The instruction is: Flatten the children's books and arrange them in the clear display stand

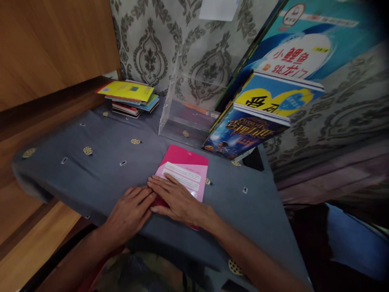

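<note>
A pink booklet [197, 164] with white text boxes lies flat near the front edge of the table. My right hand [176, 198] rests palm down across its left and lower part, fingers extended and pointing left. Beside it, my left hand [130, 211] lies on the cloth at the booklet's left edge, its fingers stretched out and meeting the fingertips of my right hand. Neither hand grips anything. Part of the booklet's lower left is hidden beneath the hands.
The table has a grey-blue cloth [103, 174] with pineapple prints. A stack of books [130, 92] lies at the back left. A clear acrylic rack [185, 127] stands at the back, with upright books [243, 132] at its right. Behind them, a dark object [254, 159] lies on the cloth.
</note>
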Available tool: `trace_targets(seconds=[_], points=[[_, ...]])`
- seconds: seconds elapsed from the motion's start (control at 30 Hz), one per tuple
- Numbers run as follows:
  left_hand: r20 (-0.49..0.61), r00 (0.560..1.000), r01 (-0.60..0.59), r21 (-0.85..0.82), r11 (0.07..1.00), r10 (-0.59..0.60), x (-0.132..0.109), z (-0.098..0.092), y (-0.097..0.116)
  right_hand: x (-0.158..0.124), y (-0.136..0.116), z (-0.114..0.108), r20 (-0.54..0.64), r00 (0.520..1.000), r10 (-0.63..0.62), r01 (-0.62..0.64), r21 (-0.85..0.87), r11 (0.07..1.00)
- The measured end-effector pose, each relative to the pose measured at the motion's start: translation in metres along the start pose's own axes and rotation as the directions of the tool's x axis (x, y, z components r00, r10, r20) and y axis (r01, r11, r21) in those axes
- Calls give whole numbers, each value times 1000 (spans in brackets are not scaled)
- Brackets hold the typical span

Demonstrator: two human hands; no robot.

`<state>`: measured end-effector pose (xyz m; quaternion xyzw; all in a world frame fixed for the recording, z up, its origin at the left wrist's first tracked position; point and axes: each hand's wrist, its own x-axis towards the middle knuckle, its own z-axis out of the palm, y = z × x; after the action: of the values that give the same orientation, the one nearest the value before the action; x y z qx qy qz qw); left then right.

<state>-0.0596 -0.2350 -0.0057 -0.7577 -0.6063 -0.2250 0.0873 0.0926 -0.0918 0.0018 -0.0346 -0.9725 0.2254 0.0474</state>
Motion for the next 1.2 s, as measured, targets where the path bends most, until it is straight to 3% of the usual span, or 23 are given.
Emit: trace_targets(seconds=[0.37, 0.7, 0.9, 1.2], points=[[3, 1000, -1, 28, 1000, 1, 6, 1, 2, 0, 4, -9, 24, 999, -33, 31, 84, 996], [73, 997, 16, -48, 999, -12, 12, 3, -1, 5, 27, -12, -14, 1000, -13, 14, 30, 999], [105, 994, 34, -77, 996, -26, 15, -1, -3, 3, 22, -11, -18, 1000, -4, 4, 11, 1000], [83, 997, 8, 6, 1000, -9, 23, 5, -2, 2, 25, -15, 16, 999, -33, 32, 27, 999]])
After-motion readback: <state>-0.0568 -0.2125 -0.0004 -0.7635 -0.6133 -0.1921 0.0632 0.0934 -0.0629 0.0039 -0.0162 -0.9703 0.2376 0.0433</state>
